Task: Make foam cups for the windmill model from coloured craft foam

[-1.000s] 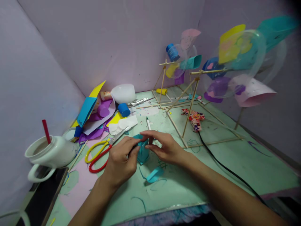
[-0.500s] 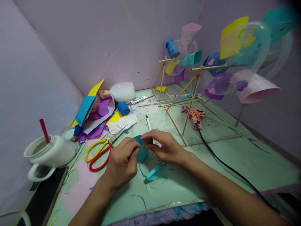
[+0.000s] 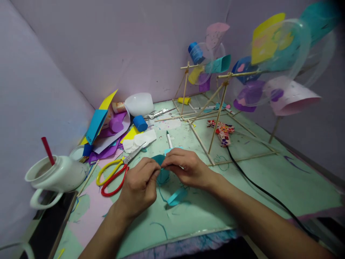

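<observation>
My left hand [image 3: 141, 183] and my right hand [image 3: 188, 167] meet at the fingertips over the middle of the table, both closed in a pinch. Whatever lies between the fingers is too small and hidden to name. Just behind and under the fingertips stands a teal paper cup shape [image 3: 163, 177], partly covered by my hands. A folded light-blue paper piece [image 3: 177, 197] lies on the tabletop close in front. To the left of my left hand rest scissors [image 3: 133, 154] with yellow and red handles, blades apart. A white marker [image 3: 169, 139] with a green tip lies beyond my right hand.
At left, a white mug-like jug [image 3: 64, 172] lies tilted with a red stick in it. Coloured paper scraps [image 3: 97, 126] pile up behind. On the right stand stick frames [image 3: 198, 138] carrying paper-cup wheels. A patterned glue gun [image 3: 222, 131] trails a black cord [image 3: 250, 183].
My fingertips have come closer together, and the thin bit seen between them is now hidden. The whole view has shifted slightly; the other things lie as before.
</observation>
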`<state>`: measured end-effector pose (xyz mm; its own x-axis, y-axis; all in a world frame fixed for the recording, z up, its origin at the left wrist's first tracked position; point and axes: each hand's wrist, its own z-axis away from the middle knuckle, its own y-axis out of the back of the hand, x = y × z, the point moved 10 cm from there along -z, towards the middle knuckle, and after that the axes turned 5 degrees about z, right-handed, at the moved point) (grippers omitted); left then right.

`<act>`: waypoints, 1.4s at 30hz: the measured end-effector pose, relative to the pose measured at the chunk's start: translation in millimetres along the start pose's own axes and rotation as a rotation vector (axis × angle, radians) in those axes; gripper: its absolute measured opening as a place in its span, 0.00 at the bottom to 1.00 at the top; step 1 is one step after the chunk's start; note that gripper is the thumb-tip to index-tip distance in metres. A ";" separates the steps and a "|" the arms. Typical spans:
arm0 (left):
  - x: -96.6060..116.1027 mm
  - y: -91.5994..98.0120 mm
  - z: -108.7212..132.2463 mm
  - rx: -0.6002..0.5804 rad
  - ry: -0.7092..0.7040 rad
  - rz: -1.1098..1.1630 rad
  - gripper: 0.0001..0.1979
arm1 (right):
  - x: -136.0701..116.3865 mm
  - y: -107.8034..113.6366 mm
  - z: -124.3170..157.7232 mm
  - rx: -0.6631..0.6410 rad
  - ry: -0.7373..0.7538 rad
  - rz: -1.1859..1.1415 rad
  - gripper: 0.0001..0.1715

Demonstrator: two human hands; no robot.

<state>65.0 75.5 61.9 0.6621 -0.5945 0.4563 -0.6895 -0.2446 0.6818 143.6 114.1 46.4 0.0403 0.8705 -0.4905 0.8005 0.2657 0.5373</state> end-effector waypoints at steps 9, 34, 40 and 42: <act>2.1 1.9 -1.3 0.029 -0.010 -0.002 0.06 | -0.6 -0.8 -0.3 -0.006 -0.029 0.038 0.09; -70.3 -32.0 22.0 -0.266 0.619 0.288 0.16 | 23.8 7.8 9.9 0.107 -0.299 -0.105 0.31; -65.9 -30.7 20.1 -0.167 0.533 0.331 0.11 | 46.3 -11.4 17.4 0.019 -0.534 -0.234 0.25; -66.7 -26.4 19.8 -0.106 0.533 0.357 0.17 | 46.9 -7.8 17.2 0.075 -0.551 -0.254 0.24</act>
<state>33.2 106.4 2.1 0.4714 -0.1569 0.8678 -0.8794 -0.0094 0.4760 149.5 145.8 7.4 0.1303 0.4357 -0.8906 0.8649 0.3892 0.3170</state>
